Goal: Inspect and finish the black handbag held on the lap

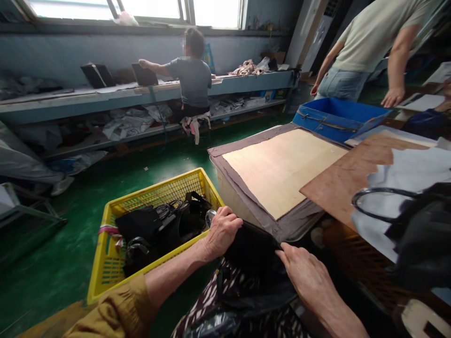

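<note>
We held one black bag (252, 251) on our lap (207, 300), left hand (222, 231) fingers pinching its top edge, right hand (306, 277) fingers together, flat on it. Other bags (158, 225) already lay in the yellow crate (105, 263) alongside; this one did not.

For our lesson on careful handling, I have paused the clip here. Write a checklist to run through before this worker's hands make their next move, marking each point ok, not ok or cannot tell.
1. Grip of the left hand on the black bag: ok, closed over its top edge.
2. Support from the right hand: ok, its fingers lie flat on the bag.
3. The yellow crate is close beside the left hand: ok.
4. Crate not filled to its rim: ok, the black bags inside sit below it.
5. Bag's fastening closed: cannot tell, the hands cover it.
</note>
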{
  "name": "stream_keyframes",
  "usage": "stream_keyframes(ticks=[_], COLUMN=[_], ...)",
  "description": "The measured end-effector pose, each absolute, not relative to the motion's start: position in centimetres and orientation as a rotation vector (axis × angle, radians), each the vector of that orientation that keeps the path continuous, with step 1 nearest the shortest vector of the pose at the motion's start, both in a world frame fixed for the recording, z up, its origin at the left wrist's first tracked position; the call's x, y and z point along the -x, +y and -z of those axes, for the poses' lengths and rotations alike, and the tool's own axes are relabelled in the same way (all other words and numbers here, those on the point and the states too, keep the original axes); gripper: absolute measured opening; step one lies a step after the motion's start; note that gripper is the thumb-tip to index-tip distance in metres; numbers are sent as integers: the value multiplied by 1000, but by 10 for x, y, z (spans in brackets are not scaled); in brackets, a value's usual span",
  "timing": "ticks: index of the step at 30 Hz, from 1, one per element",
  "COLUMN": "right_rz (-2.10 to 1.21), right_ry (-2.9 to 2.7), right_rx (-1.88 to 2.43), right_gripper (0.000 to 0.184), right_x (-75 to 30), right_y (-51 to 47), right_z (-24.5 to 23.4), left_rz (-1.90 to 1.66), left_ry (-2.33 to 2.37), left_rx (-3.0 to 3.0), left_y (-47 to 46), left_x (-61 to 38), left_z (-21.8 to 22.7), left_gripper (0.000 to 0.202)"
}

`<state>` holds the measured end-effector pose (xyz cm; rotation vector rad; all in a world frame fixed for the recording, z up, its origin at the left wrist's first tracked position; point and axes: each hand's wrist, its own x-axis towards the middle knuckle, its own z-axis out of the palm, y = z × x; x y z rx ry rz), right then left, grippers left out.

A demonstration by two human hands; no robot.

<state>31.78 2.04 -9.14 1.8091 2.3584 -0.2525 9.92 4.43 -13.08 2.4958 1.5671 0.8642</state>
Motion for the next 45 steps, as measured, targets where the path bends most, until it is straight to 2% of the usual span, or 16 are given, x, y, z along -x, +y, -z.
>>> stream_keyframes(ticks=[6,9,11,20,28,33,37,45], right_rz=[249,268,287,438,745,779,841,795], right_ry=[2366,2367,2366,2343,2469,2411,2390,2442], right_rx=[-1753,-1743,-1706,-1824,-1806,-1849,-1701,-1723], right_gripper=[22,25,28,30,28,27,34,35], right_x=[-326,-330,-335,-356,-365,-353,-348,-353], right_y=[20,19,18,27,36,28,28,24], right_z=[89,88,90,111,94,88,88,93], left_rz=[-979,-925,-879,-805,-768,-688,-662,-432], left_ry=[1403,1312,1250,916,915,988,1063,1098], left_rx=[-2264,-1931,-1767,-1567,-1425,-1240,-1262,-1151], left_y=[61,68,71,81,79,66,62,74], left_x=[-86,-77,-72,-66,-60,-57,-57,-59], left_z=[140,145,147,141,126,132,139,122], left_gripper=[7,34,43,16,14,16,18,17])
